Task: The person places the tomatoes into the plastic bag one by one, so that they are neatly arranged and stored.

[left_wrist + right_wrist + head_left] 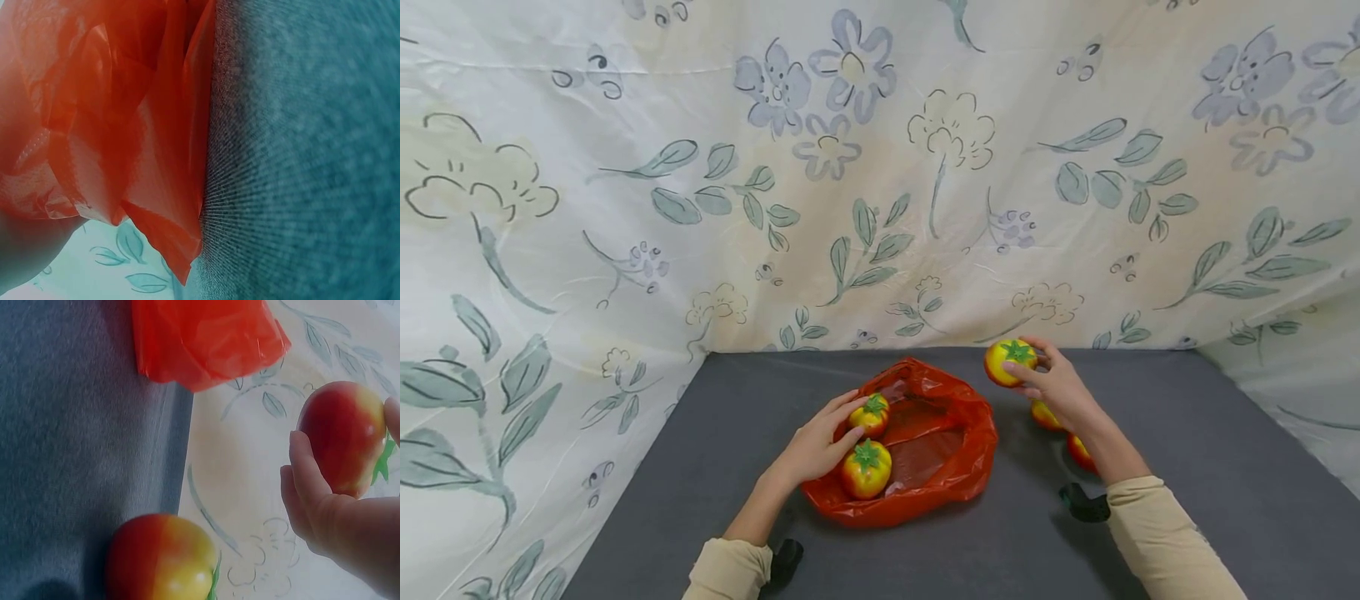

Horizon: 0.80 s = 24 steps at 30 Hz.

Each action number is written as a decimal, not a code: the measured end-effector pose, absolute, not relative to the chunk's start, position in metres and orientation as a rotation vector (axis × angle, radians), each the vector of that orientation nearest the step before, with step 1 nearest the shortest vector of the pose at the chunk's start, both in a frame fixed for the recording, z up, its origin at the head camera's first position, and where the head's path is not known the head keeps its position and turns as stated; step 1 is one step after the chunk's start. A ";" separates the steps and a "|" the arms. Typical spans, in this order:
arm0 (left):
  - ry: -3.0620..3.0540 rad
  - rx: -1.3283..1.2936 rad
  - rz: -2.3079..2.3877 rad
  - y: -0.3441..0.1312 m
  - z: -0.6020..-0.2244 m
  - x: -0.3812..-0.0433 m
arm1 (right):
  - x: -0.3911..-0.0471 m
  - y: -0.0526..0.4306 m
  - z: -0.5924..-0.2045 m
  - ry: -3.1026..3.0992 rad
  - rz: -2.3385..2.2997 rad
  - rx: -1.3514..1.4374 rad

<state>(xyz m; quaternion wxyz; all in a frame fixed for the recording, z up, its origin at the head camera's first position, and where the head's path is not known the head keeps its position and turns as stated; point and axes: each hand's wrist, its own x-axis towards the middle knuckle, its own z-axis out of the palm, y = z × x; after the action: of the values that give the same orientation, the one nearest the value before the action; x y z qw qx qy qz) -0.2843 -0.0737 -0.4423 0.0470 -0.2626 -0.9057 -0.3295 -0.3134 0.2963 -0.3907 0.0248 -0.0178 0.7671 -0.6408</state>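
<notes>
A crumpled red plastic bag lies with its mouth facing up. Inside its left part are two red-and-yellow tomatoes with green leafy tops, a nearer tomato and a farther tomato. My left hand reaches over the left rim, thumb and fingers on either side of the farther tomato; the bag hides much of this hand in the left wrist view. To the right of the bag, my right hand holds another tomato raised above the table, between thumb and fingers.
Two more tomatoes lie on the dark grey table below my right hand, one farther tomato and one nearer tomato, partly hidden by the hand and forearm. A flower-printed cloth hangs behind the table and along its sides.
</notes>
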 end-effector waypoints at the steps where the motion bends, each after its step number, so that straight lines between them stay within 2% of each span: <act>1: -2.763 -0.804 -0.997 -0.074 -0.442 -0.284 | -0.313 0.294 -0.391 2.379 -1.973 -0.052; 24: -2.777 -0.805 -0.981 -0.076 -0.441 -0.284 | -0.316 0.263 -0.404 2.329 -1.949 -0.214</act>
<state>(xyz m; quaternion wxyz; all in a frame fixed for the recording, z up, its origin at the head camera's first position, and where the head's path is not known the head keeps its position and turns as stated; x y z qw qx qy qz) -0.2838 -0.0764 -0.4415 0.0442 -0.2636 -0.9086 -0.3209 -0.3165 0.2629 -0.4041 0.0486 -0.0703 0.7640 -0.6395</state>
